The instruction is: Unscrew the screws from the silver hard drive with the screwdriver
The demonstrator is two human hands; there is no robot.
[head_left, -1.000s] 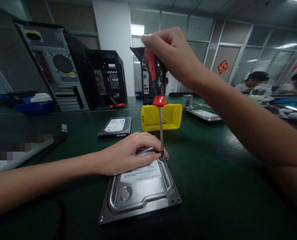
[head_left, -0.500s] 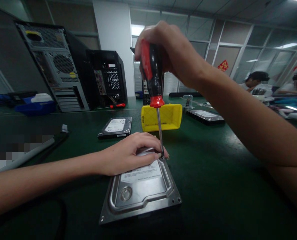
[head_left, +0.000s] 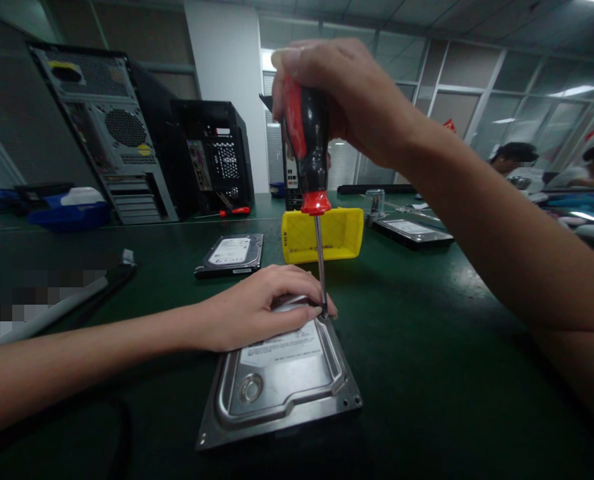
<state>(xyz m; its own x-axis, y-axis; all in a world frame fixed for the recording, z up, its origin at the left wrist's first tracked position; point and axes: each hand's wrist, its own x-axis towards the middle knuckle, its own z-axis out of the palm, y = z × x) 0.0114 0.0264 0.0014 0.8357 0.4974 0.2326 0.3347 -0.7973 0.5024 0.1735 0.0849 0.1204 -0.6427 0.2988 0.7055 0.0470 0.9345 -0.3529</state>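
At the near side of the green table (head_left: pixel 427 347) lies a flat, shiny metal hard drive (head_left: pixel 281 383), and the left hand (head_left: pixel 257 307) holds its far end with curled fingers. The right hand (head_left: pixel 347 93) is wrapped tight around the fat red and black handle of a screwdriver (head_left: pixel 309 147), its thin tip on the far right corner. That tip could slip on the smooth metal and poke the left fingers.
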